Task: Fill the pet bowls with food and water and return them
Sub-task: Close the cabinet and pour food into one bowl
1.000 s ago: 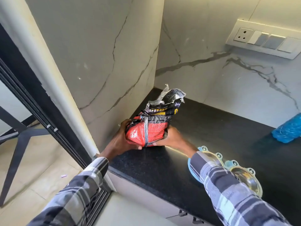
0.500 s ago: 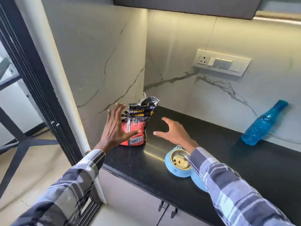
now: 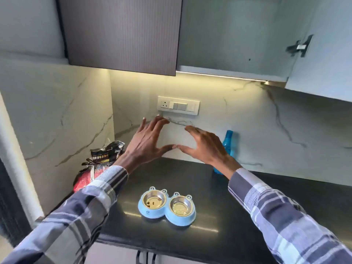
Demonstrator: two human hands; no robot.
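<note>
A light blue double pet bowl (image 3: 152, 214) with two steel cups sits near the front of the black counter (image 3: 238, 216). Its left cup (image 3: 153, 199) holds a few kibble pieces; whether the right cup (image 3: 180, 206) holds water I cannot tell. The red and black food bag (image 3: 99, 164) stands in the left corner, partly behind my left sleeve. A blue bottle (image 3: 226, 143) leans against the back wall, partly hidden by my right hand. My left hand (image 3: 146, 143) and right hand (image 3: 205, 147) are raised above the counter, fingers spread, thumb tips almost touching, holding nothing.
A grey upper cabinet door (image 3: 122, 33) hangs above the corner, and another cabinet door (image 3: 322, 44) stands open at the upper right. A switch and socket panel (image 3: 178, 107) is on the marble back wall. A dark door frame (image 3: 11, 197) borders the counter's left end.
Both hands let go of the food bag, which stays standing in the corner, and rose with fingers spread. The view tilted upward, showing the cabinets and both bowl cups.
</note>
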